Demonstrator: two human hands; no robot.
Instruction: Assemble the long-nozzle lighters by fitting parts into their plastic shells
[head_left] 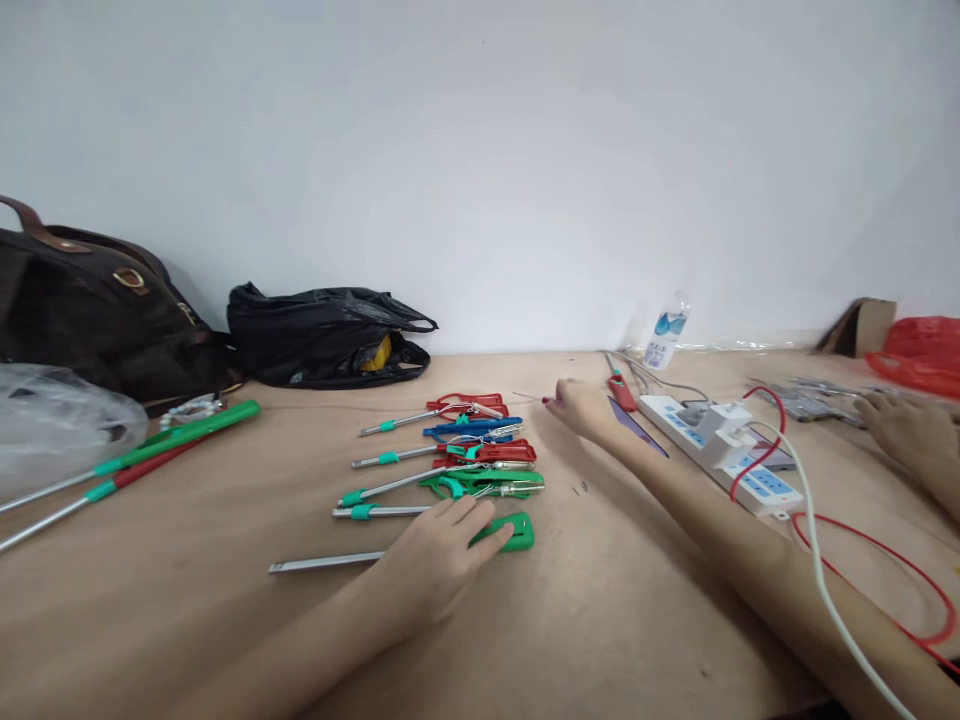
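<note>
Spanning the lower part of the view, the counter [637, 600] carries every piece. Near nine o'clock from the centre, a dark bag [97, 310] and a black plastic bag [315, 335] stand at the rear, probably set back so as not to crowd the hands. Just below centre, toward seven o'clock, lies a row of coloured handles with metal rods [521, 451]; their shared direction, handles toward three o'clock, presumably keeps each piece distinct. Between three and four o'clock, a power strip [757, 483] holds white plugs. The left hand [442, 555], at the row's six o'clock end, grasps a green-handled rod [522, 533] against the counter, its fingers over the handle, apparently for steadiness. The right hand [581, 405], between one and two o'clock from the left, pinches a slender red-ended tool [546, 400], its thin shaft pointing toward nine; the grip's purpose cannot be told. Smallest, dark slivers [585, 487] lie below the right hand.
</note>
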